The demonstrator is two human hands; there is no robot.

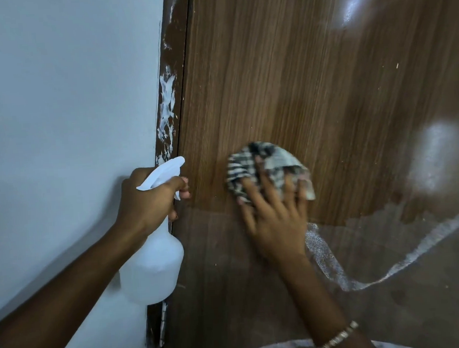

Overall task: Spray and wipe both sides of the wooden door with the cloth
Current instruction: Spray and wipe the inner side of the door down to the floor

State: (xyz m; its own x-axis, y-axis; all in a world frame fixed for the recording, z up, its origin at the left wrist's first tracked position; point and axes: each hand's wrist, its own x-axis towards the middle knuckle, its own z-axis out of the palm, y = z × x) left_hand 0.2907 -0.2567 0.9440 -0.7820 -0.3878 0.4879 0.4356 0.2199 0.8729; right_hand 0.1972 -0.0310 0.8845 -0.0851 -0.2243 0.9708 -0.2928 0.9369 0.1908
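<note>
The brown wooden door [311, 81] fills the right of the view. My right hand [273, 219] presses a black-and-white checked cloth [273, 157] flat against the door with its fingers spread; the hand is blurred. My left hand [148, 201] grips the neck of a white spray bottle [156, 266], fingers curled round the trigger, nozzle aimed toward the door's left edge. The bottle hangs in front of the door frame.
A pale blue-white wall [61, 117] takes up the left. The brown door frame [168, 96] between wall and door carries white paint smears. Sheer fabric with a sparkly border [392, 268] drapes across the lower right.
</note>
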